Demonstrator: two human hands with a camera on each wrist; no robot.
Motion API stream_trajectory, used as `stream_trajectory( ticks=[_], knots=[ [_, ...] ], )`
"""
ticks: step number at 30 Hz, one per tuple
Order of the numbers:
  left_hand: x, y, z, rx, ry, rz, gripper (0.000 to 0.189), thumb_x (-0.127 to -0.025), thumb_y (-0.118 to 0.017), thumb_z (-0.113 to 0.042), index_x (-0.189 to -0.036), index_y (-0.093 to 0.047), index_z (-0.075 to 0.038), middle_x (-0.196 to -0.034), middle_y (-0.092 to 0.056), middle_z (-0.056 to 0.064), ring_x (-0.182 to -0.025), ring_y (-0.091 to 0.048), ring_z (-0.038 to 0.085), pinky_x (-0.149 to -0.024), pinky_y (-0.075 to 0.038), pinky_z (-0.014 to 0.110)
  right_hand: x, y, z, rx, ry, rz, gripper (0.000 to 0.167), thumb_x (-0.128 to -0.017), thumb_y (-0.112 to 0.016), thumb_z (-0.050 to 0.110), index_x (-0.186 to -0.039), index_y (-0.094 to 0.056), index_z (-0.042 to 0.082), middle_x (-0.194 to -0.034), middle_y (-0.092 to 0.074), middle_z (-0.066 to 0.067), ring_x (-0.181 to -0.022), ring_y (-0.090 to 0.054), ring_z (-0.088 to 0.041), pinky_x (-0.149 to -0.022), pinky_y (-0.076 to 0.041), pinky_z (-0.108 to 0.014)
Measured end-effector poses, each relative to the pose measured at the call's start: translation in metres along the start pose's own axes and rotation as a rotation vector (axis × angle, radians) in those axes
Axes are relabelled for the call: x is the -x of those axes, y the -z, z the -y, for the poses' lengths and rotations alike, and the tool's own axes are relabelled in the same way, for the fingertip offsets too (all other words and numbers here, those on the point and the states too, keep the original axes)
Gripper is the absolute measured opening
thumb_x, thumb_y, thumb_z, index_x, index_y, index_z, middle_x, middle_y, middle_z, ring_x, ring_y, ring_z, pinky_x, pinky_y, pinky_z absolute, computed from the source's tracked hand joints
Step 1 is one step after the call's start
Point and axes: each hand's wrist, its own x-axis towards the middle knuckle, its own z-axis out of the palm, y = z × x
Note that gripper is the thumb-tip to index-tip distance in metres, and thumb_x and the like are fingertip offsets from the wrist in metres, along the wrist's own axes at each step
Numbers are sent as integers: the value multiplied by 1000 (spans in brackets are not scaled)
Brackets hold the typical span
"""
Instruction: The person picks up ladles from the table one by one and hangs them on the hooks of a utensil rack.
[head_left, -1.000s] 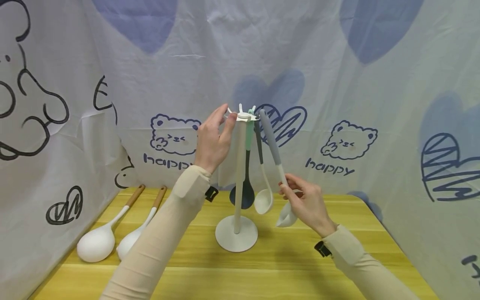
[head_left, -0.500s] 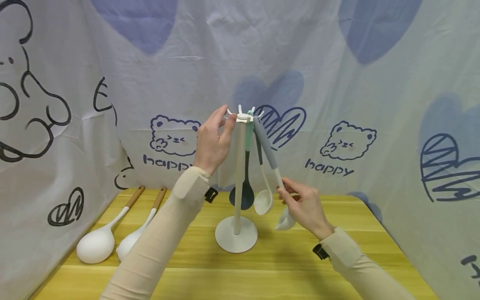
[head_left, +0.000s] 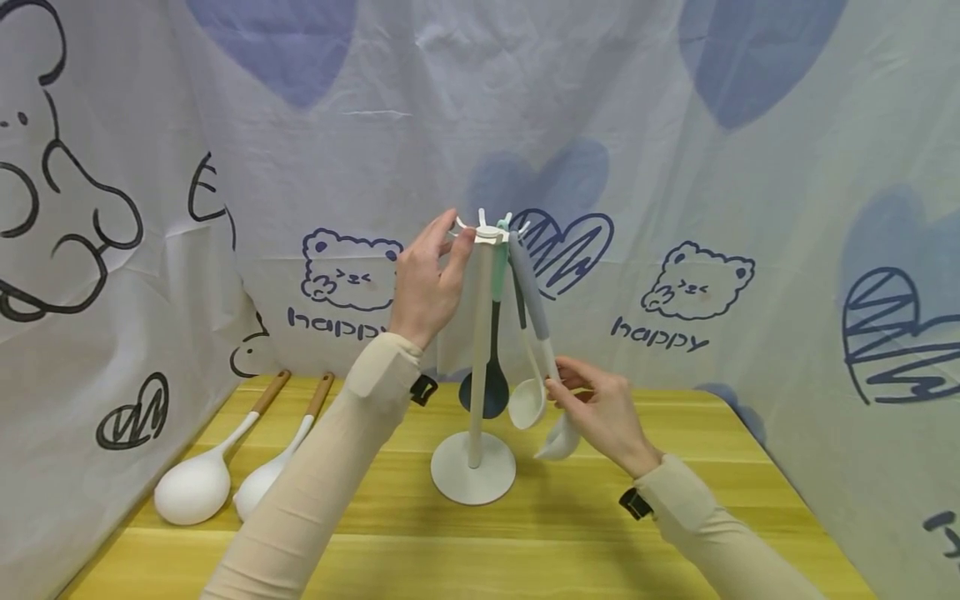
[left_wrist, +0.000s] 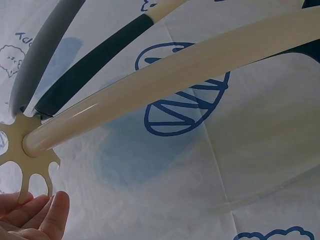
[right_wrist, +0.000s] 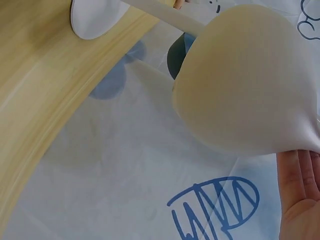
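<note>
A white utensil stand [head_left: 481, 350] has a round base and a ring of hooks on top. My left hand [head_left: 431, 279] pinches hooks on the top's left side; the left wrist view shows those fingers [left_wrist: 56, 216] at two prongs. My right hand [head_left: 602, 410] pinches the white shaft of a grey-handled ladle [head_left: 531, 292] just above its bowl. That handle's top meets the hooks on the right, and the ladle leans with its bowl out to the right. In the right wrist view the ladle's bowl [right_wrist: 245, 85] hides most of the right hand.
From the stand hang a dark ladle [head_left: 495, 390] with a green handle and a dark-handled ladle with a cream bowl [head_left: 527, 405]. Two white ladles with wooden handles [head_left: 193, 487] lie at the left of the wooden table [head_left: 600, 533]. Printed cloth [head_left: 420, 100] hangs behind.
The grey-handled ladle's top has come down and left onto the hooks. My right hand has moved left, bringing the bowl closer to the stand. The left hand has stayed put.
</note>
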Motion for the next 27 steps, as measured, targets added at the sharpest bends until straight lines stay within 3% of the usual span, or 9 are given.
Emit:
stream_trajectory(
  ticks=[14, 27],
  knots=[
    [7, 0, 1, 18, -10, -7, 46, -104, -47, -28, -142, -48, -1, -146, -50, 17, -111, -66, 35, -100, -53, 40, -3, -11, 2, -48, -99, 95, 34, -92, -70, 15, -124, -64, 4, -96, -74, -11, -81, -72, -20, -67, -58, -19],
    [11, -4, 1, 42, -11, -16, 48, -105, -46, -28, -145, -45, -2, -146, -50, 17, -114, -64, 35, -99, -53, 42, -3, -11, -2, -53, -88, 117, 34, -91, -70, 13, -124, -65, 6, -101, -75, -12, -86, -72, -22, -71, -59, -21]
  ],
)
